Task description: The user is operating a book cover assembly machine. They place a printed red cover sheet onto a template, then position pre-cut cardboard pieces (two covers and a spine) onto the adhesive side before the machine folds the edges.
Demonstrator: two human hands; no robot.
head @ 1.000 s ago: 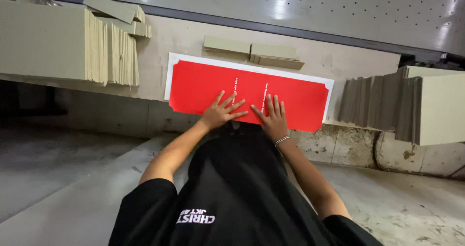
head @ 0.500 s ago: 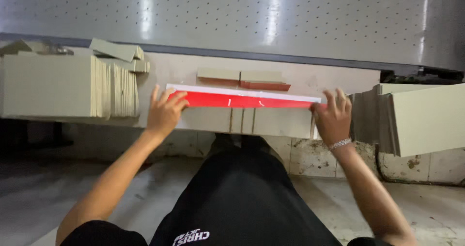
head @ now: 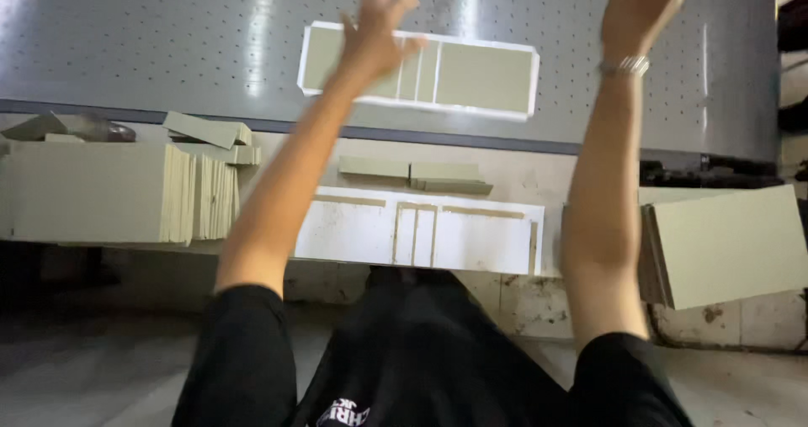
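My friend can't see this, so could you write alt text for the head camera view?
Both arms stretch forward, left hand and right hand open and empty above a grey-green board panel lying on a perforated grey table; stacks of board sit nearer.

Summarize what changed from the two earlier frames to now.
The red sheet left the bench edge; a sheet with grey panels now lies face-up on the perforated table. Both hands, left and right, have let go and are raised, open. The board stacks at left and right stayed put.

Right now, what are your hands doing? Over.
Left hand open, touching the board panel. Right hand open, raised beside it. Nothing blocking.
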